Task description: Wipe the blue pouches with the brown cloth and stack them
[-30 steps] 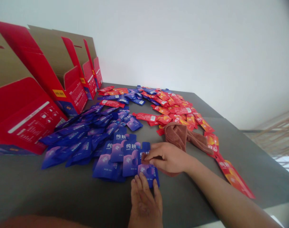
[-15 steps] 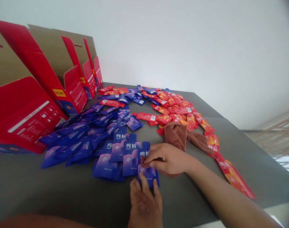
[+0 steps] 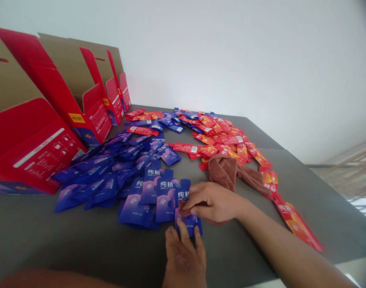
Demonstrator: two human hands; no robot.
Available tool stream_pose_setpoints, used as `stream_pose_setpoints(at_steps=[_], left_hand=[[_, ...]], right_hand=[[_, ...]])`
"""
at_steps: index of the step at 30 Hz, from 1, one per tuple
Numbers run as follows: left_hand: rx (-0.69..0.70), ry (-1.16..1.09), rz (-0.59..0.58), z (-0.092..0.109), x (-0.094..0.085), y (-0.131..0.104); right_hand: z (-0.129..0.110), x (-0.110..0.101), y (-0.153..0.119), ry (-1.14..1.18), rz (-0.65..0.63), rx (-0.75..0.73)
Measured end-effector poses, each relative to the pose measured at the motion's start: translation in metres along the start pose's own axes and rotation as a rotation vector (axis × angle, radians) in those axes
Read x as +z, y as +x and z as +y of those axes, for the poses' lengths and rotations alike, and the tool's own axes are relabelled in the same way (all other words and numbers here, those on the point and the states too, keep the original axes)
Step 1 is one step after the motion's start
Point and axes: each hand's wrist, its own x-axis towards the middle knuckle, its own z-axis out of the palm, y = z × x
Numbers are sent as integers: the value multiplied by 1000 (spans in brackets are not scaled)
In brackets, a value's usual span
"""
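My right hand (image 3: 214,202) is closed on a brown cloth (image 3: 223,170) and presses a folded bit of it against a blue pouch (image 3: 184,195) lying flat on the table. The rest of the cloth trails behind the hand. My left hand (image 3: 185,254) rests at the near edge of that pouch, fingers apart, with fingertips touching it. Right beside it, on the left, lies another blue pouch (image 3: 165,202), face up. A large heap of blue pouches (image 3: 111,174) spreads further left. The lower part of the wiped pouch is partly covered by my fingers.
Open red boxes (image 3: 47,148) stand in a row along the left side. Red pouches (image 3: 228,138) lie heaped at the back right, and one red pouch (image 3: 298,222) lies near the table's right edge. Mixed red and blue pouches (image 3: 159,120) are by the white wall (image 3: 219,56).
My right hand has shifted slightly with the cloth, whose folded tip sits a little lower on the blue pouch. My left hand stays in place.
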Motion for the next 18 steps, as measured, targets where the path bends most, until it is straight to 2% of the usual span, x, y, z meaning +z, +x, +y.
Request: stream_pose_setpoints(at_steps=[7,14,18], left_hand=[[0,40,4,0,-3,2],[23,21,-12,-2,-3,0],[11,26,-2,-1,-2,0]], right_hand=[[6,-1,1,-133,126,189],[1,1,-1,-18,-6,16],[3,2,0,-56,42,91]])
